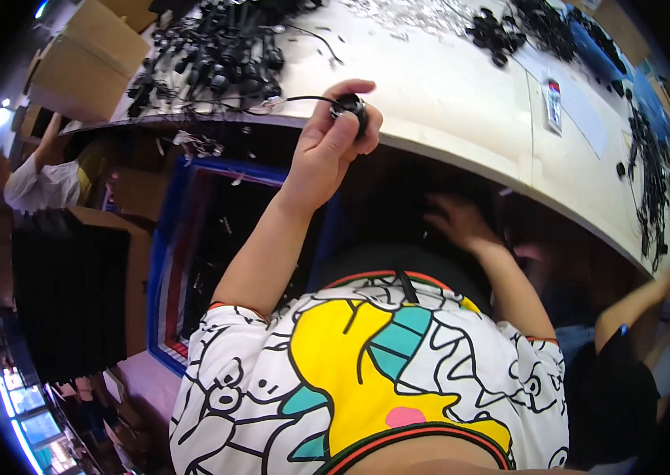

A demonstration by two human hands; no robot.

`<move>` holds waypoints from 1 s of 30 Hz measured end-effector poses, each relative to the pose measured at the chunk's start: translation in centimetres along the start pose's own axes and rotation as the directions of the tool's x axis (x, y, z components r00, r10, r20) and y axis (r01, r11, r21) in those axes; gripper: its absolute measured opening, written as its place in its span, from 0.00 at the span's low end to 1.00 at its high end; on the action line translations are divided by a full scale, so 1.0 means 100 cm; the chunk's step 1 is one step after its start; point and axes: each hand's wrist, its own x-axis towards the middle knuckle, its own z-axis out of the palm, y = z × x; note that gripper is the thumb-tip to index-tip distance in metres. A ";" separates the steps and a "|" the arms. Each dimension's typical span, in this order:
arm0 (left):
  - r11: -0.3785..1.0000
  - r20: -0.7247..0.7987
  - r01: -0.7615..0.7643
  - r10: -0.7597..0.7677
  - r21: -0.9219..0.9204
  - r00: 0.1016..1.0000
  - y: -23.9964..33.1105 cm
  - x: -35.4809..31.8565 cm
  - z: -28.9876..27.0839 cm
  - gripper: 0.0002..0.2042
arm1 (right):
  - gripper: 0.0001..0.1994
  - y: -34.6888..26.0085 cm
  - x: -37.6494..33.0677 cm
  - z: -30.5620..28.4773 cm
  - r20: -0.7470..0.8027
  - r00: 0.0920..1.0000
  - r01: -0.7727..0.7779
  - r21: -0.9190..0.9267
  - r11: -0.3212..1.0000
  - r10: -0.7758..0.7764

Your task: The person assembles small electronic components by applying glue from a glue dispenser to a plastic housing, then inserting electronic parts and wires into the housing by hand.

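My left hand point(325, 150) is raised at the near edge of the white table point(461, 95) and is shut on a small round black part point(351, 106). A thin black cable runs from that part leftward to a tangled pile of black cabled parts point(216, 51) on the table. My right hand point(455, 220) is below the table edge in shadow. It is blurred, its fingers are apart, and nothing shows in it. My patterned white, yellow and teal shirt point(366, 372) fills the lower middle.
A blue-rimmed bin point(162, 237) with dark contents stands under the table on the left. More black parts point(509, 32) and cables point(651, 174) lie on the far and right table. Cardboard boxes point(81, 59) and a person point(34, 182) are at left. A co-worker's arm point(635, 305) is at right.
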 end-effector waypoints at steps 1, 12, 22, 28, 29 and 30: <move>0.996 0.029 0.083 -0.084 0.022 0.996 -0.008 -0.005 0.002 0.24 | 0.12 -0.019 0.010 -0.020 -0.054 0.998 0.039 0.109 0.993 -0.034; 0.935 0.328 0.271 -0.336 0.229 0.883 -0.037 -0.032 0.019 0.13 | 0.07 -0.103 0.062 -0.098 -0.042 0.994 0.111 0.405 0.908 -0.103; 0.894 0.204 0.069 -0.175 0.442 0.963 -0.086 -0.043 0.037 0.25 | 0.07 -0.078 0.035 -0.081 0.020 0.984 -0.134 0.733 0.667 0.175; 0.892 -0.081 0.237 -0.223 0.384 0.971 -0.044 -0.028 0.016 0.16 | 0.09 -0.052 0.024 -0.082 0.148 0.954 -0.287 0.700 0.654 0.259; 0.870 -0.080 0.258 -0.247 0.420 0.966 -0.038 -0.023 0.020 0.13 | 0.09 -0.051 0.022 -0.082 0.156 0.951 -0.295 0.704 0.646 0.265; 0.846 -0.083 0.275 -0.267 0.457 0.960 -0.034 -0.020 0.023 0.11 | 0.09 -0.051 0.022 -0.083 0.178 0.950 -0.307 0.696 0.649 0.258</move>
